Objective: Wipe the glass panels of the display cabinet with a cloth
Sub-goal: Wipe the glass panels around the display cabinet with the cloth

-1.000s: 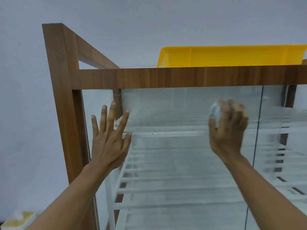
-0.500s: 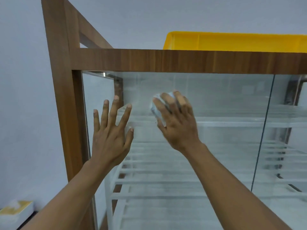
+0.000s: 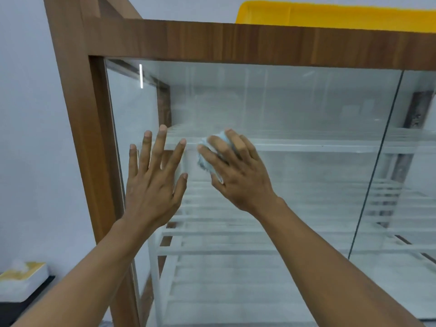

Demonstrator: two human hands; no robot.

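A wood-framed display cabinet (image 3: 77, 95) fills the view, with a front glass panel (image 3: 295, 109) over white slatted shelves. My left hand (image 3: 153, 182) lies flat on the glass near the left post, fingers spread and straight. Just to its right, my right hand (image 3: 238, 173) presses a balled pale blue-white cloth (image 3: 206, 159) against the same panel, fingers curved over it. Most of the cloth is hidden under the hand.
A yellow tray (image 3: 330, 15) sits on the cabinet top at the back right. A vertical seam (image 3: 377, 161) divides the glass from a second panel on the right. A white and yellow box (image 3: 21, 282) lies low at the far left by the wall.
My right hand has swept the cloth from the right side of the panel leftward to beside my left hand. The view has tilted down; my left hand stays planted on the glass.
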